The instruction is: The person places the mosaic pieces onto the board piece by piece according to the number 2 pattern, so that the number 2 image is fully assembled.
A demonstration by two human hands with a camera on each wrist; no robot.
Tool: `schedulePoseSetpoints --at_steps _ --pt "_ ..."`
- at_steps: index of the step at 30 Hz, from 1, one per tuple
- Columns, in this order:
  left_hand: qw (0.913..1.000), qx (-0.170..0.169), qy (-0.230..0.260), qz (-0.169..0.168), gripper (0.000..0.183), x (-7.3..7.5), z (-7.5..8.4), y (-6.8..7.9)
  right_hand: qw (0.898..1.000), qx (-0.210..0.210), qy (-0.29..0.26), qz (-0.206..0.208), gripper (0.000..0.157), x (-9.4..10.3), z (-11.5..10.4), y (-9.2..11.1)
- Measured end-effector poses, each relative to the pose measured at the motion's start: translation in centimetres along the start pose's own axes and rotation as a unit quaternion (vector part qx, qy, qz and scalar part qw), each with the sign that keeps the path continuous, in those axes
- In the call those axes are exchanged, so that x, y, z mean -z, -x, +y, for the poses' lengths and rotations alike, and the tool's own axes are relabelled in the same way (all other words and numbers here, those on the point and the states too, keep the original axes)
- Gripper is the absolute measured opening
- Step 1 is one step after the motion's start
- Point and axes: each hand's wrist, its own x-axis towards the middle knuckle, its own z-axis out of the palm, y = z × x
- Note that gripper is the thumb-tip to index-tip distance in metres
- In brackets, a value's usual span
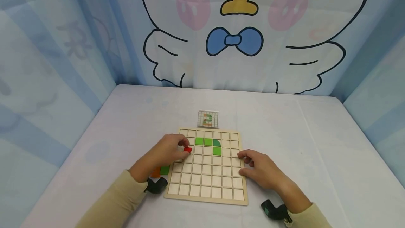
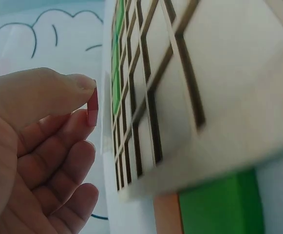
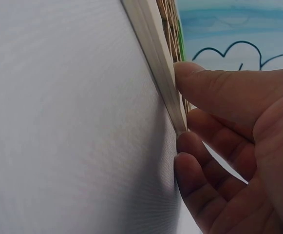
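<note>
My left hand pinches a small red tile between thumb and index finger, over the upper left part of a wooden grid board. In the left wrist view the tile stands edge-on at the fingertips. My right hand rests at the board's right edge, its thumb and fingertips touching the wooden rim with fingers loosely bent. In the board's upper cells lie bright green squares and a dark green rounded piece; another green square sits below that piece.
A small pattern card lies just beyond the board's far edge. Left of the board are a green piece and an orange piece, partly covered by my left arm. A printed curtain rises behind the white table.
</note>
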Motion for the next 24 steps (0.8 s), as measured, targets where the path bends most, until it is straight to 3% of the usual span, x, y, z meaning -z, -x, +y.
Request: schedulePoseSetpoints --at_steps 16,24 --pt "0.9986 -0.048 -0.001 -0.022 0.020 -2.8 2.6 -1.6 1.000 0.002 -0.003 0.000 0.041 0.0 0.1 0.1" --pt "0.9970 -0.075 -0.008 -0.018 0.013 -3.7 3.6 -1.8 1.000 0.000 0.001 0.002 0.041 0.0 0.1 0.0"
